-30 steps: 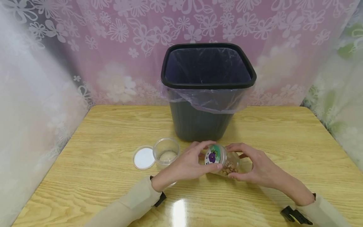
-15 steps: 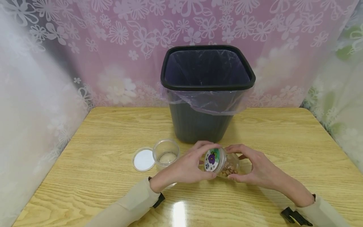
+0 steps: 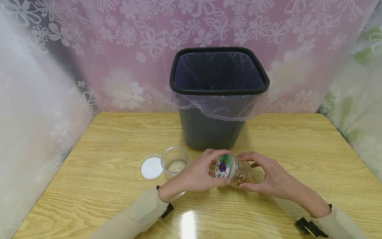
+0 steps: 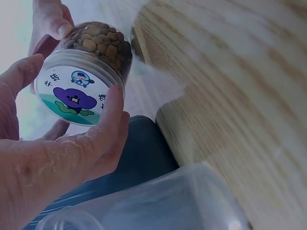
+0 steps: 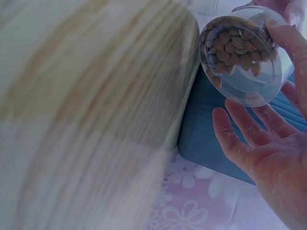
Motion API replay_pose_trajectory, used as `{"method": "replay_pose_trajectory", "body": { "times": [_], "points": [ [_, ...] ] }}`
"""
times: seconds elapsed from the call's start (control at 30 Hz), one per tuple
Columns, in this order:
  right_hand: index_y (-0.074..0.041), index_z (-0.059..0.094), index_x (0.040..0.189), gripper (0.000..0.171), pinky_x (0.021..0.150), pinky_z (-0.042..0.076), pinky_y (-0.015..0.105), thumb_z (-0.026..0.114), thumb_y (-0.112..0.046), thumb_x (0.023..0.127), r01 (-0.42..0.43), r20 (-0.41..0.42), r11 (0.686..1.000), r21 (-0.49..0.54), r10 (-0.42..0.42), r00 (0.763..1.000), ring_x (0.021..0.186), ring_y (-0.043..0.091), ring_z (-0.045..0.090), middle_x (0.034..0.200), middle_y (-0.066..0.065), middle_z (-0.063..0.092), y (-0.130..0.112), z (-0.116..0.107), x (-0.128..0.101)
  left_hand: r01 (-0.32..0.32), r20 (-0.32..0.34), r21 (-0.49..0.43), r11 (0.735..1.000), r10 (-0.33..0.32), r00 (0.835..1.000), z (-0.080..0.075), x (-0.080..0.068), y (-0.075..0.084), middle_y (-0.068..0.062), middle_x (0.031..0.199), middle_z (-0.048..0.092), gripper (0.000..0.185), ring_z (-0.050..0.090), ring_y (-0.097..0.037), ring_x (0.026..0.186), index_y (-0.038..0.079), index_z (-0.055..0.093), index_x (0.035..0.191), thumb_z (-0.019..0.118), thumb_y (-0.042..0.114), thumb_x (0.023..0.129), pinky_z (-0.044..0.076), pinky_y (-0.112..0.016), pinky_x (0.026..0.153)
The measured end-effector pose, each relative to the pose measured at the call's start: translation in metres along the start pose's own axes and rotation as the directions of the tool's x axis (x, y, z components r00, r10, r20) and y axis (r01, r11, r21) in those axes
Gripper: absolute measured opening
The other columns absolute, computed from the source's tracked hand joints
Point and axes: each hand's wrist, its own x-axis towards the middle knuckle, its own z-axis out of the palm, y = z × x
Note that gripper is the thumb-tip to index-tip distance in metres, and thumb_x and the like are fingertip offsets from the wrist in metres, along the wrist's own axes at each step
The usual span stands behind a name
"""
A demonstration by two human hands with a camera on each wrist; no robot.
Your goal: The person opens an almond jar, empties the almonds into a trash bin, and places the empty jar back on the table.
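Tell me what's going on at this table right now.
A person holds a small clear jar of nuts on its side just above the wooden table. The left hand grips its stickered lid, which is on the jar, while the right hand holds the jar's body. To the left stand an open clear jar and its white lid. A black lined bin stands behind.

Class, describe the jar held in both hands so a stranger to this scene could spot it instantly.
Start at the black bin on the wooden table. Just in front of it, the left hand and right hand hold the nut jar sideways. Unlike the open, nearly empty jar nearby, it has brown nuts and a cartoon-labelled lid.
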Motion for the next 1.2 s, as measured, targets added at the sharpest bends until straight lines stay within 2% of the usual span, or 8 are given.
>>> {"method": "replay_pose_trajectory", "body": {
  "times": [0.13, 0.27, 0.5, 0.63, 0.73, 0.93, 1.2],
  "points": [
    [-0.02, 0.058, 0.136, 0.08, 0.082, 0.058, 0.026, 0.097, -0.018, 0.067, 0.005, -0.002, 1.0, -0.002, -0.005, 1.0, 0.118, 0.003, 0.06, 0.131, -0.001, 0.065, 0.0, 0.0, 0.0006, 0.037, -0.015, 0.052, 0.998, -0.037, 0.999, -0.001, -0.0003, 0.0017, -0.003, 0.145, 0.047, 0.075, 0.058, -0.02, 0.123, 0.043, 0.042, 0.152, 0.08, 0.041, 0.087, 0.055, -0.018, 0.081],
    [-0.02, 0.058, 0.136, 0.08, 0.082, 0.058, 0.026, 0.097, -0.019, 0.066, 0.0, 0.0, 1.0, -0.001, 0.0, 1.0, 0.117, 0.003, 0.06, 0.13, -0.001, 0.066, -0.0002, -0.0003, 0.0008, 0.07, -0.029, 0.095, 0.993, -0.068, 0.997, -0.0014, -0.0001, 0.0023, 0.0, 0.139, 0.051, 0.075, 0.06, -0.019, 0.122, 0.043, 0.041, 0.153, 0.076, 0.052, 0.087, 0.054, -0.026, 0.085],
    [-0.021, 0.058, 0.135, 0.078, 0.082, 0.059, 0.029, 0.097, -0.018, 0.068, -0.021, 0.015, 1.0, -0.001, 0.021, 1.0, 0.118, 0.004, 0.061, 0.131, -0.001, 0.065, -0.0009, -0.0013, 0.0016, 0.083, -0.037, 0.096, 0.992, -0.079, 0.996, -0.0006, 0.001, 0.001, -0.002, 0.136, 0.053, 0.073, 0.059, -0.02, 0.124, 0.035, 0.041, 0.154, 0.07, 0.056, 0.09, 0.054, -0.035, 0.092],
    [-0.022, 0.058, 0.136, 0.078, 0.082, 0.06, 0.029, 0.096, -0.019, 0.068, -0.029, 0.021, 1.0, -0.005, 0.029, 0.999, 0.117, 0.004, 0.061, 0.131, -0.002, 0.065, -0.0014, -0.0018, 0.002, 0.085, -0.043, 0.114, 0.99, -0.08, 0.996, -0.0003, 0.0, 0.0013, -0.005, 0.144, 0.047, 0.079, 0.054, -0.024, 0.13, 0.042, 0.035, 0.155, 0.073, 0.058, 0.088, 0.053, -0.04, 0.096],
    [-0.021, 0.058, 0.136, 0.078, 0.083, 0.06, 0.029, 0.097, -0.019, 0.068, -0.031, 0.021, 0.999, -0.01, 0.032, 0.999, 0.117, 0.004, 0.061, 0.13, -0.002, 0.065, -0.0014, -0.0021, 0.0021, 0.062, -0.04, 0.141, 0.988, -0.057, 0.998, -0.0004, -0.0011, 0.0028, -0.006, 0.15, 0.042, 0.086, 0.051, -0.026, 0.134, 0.047, 0.031, 0.155, 0.08, 0.054, 0.084, 0.052, -0.046, 0.1],
    [-0.023, 0.057, 0.136, 0.077, 0.083, 0.06, 0.028, 0.096, -0.02, 0.069, -0.044, 0.032, 0.999, -0.003, 0.044, 0.998, 0.117, 0.003, 0.061, 0.13, -0.004, 0.065, -0.0015, -0.0027, 0.0017, 0.006, -0.014, 0.143, 0.99, -0.004, 1.0, 0.0008, -0.0014, 0.0042, -0.004, 0.158, 0.034, 0.095, 0.047, -0.027, 0.139, 0.043, 0.034, 0.156, 0.088, 0.031, 0.079, 0.049, -0.05, 0.104],
    [-0.022, 0.057, 0.136, 0.078, 0.084, 0.06, 0.029, 0.097, -0.019, 0.068, -0.044, 0.031, 0.999, -0.001, 0.044, 0.999, 0.118, 0.003, 0.06, 0.131, -0.002, 0.065, -0.0004, -0.0014, 0.0002, -0.025, 0.012, 0.095, 0.995, 0.024, 1.0, 0.0041, 0.0002, 0.0012, -0.002, 0.158, 0.034, 0.095, 0.048, -0.022, 0.133, 0.042, 0.037, 0.155, 0.088, 0.02, 0.078, 0.053, -0.032, 0.096]
  ]
}}
